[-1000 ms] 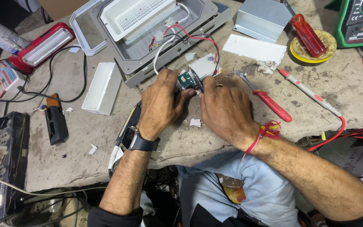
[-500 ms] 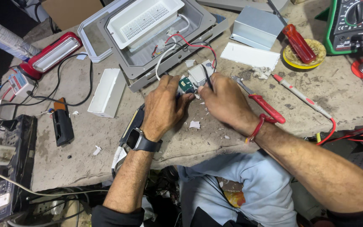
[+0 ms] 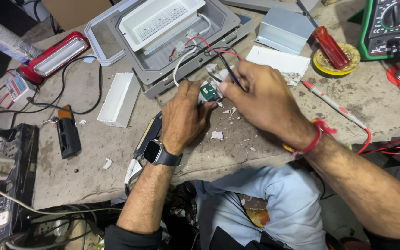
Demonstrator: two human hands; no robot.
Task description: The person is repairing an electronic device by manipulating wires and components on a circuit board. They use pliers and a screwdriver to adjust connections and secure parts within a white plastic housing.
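My left hand, with a dark smartwatch on its wrist, grips a small green circuit board on the grey worktop. Red, white and black wires run from the board into an open grey lamp housing just behind it. My right hand, with a red thread at the wrist, lies right of the board and pinches a thin dark lead over it. I cannot tell whether that lead is a wire or a probe. White scraps lie below the hands.
A white LED panel sits in the housing. On the left lie a red lamp, a white box and a black part. To the right are a grey metal box, a red-tipped probe and a green multimeter.
My right hand has moved up over the board and now pinches the thin dark lead. The red-handled screwdriver beside it is no longer visible. My left hand stays on the board.
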